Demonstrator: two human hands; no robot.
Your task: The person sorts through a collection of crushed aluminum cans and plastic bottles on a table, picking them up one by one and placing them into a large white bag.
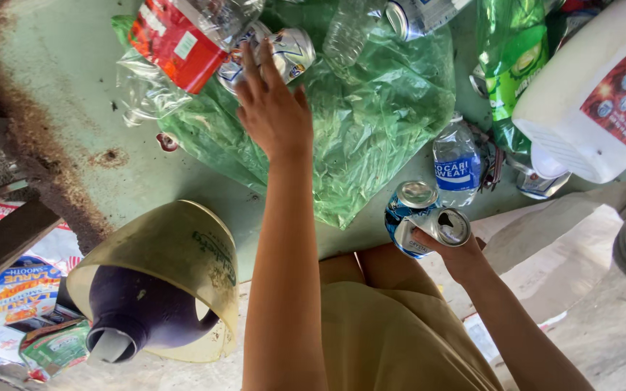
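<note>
My left hand (273, 105) reaches forward over a crumpled green plastic bag (378, 130). Its fingers are spread and rest on a dented silver and blue can (295, 49) without closing around it. My right hand (454, 253) is nearer my knees and grips two cans pressed together: a blue can (409, 199) and a silver can (440, 228) with its open top facing up. A small clear bottle with a blue label (456, 163) stands just beyond the right hand.
A clear bottle with a red label (182, 36), an empty clear bottle (345, 32) and another can (418, 14) lie on the bag. A white jug (588, 94) and green packaging (508, 65) lie at right. A yellowed pot (168, 253) lies at left.
</note>
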